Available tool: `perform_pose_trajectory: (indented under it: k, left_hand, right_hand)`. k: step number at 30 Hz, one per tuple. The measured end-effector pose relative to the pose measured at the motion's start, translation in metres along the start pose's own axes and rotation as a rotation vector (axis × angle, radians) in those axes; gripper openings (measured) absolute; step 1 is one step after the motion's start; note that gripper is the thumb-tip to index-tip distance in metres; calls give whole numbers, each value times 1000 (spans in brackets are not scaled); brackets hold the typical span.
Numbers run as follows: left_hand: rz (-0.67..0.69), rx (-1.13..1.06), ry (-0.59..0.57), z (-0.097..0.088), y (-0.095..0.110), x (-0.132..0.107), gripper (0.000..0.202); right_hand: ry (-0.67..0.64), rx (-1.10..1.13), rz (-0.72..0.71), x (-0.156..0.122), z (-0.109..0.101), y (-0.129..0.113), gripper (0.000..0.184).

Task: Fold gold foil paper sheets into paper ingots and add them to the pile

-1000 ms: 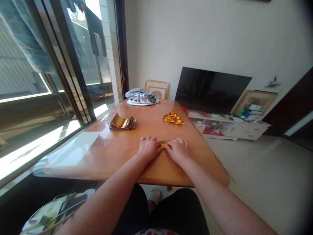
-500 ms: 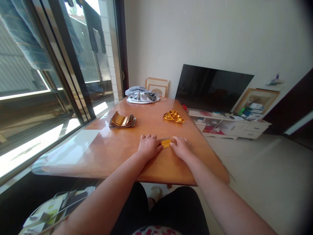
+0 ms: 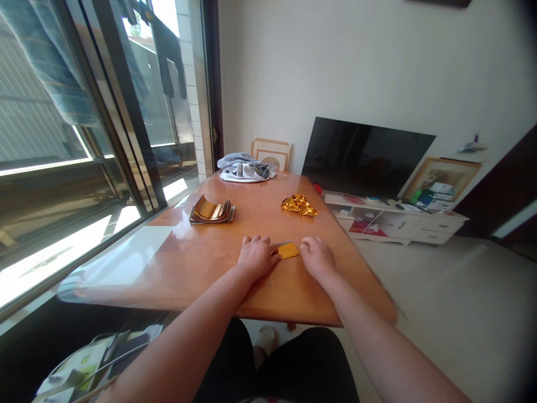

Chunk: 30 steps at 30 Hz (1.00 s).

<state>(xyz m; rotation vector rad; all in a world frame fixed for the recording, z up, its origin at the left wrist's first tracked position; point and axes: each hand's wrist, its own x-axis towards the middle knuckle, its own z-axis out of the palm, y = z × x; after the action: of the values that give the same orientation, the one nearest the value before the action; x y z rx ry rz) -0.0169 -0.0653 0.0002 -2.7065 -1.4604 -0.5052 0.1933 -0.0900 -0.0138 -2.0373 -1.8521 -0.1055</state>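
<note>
A small folded piece of gold paper [image 3: 288, 251] lies flat on the table near its front edge. My left hand [image 3: 257, 254] rests over the paper's left end, its thumb side pressing it down against the tabletop; the part beneath the hand is hidden. A thin greyish edge shows just above the paper, beside the left fingers. To the right, my right hand [image 3: 318, 257] is closed, fingers curled in and apart from the paper, with nothing visible in it. Farther back sit a stack of curled gold sheets [image 3: 212, 210] on the left and crumpled gold foil [image 3: 299, 205] on the right.
The glossy wooden table [image 3: 251, 198] carries a bundle of grey cloth [image 3: 245, 168] at its far end. A white sheet [image 3: 126, 257] lies at the left, beside a sliding window. Right of the table, a television [image 3: 367, 157] stands on a low white cabinet [image 3: 419, 226].
My right hand has let go of the paper's right end and drawn slightly right, fingers curled. The left hand keeps its place on the paper. The view has tipped up a little.
</note>
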Motion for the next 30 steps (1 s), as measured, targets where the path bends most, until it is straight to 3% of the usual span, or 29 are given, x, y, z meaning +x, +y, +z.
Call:
perform_pose_trajectory:
  k: [7, 21, 30]
  left_hand:
    - [13, -19, -8, 1, -1, 0, 35]
    - [25, -115, -134, -8, -26, 1, 36]
    - [24, -141, -134, -10, -29, 1, 37]
  right_hand:
    - [-86, 9, -247, -19, -5, -31, 28]
    - [-227, -199, -355, -35, -22, -52, 39]
    - [-354, -242, -513, -40, -35, -56, 43]
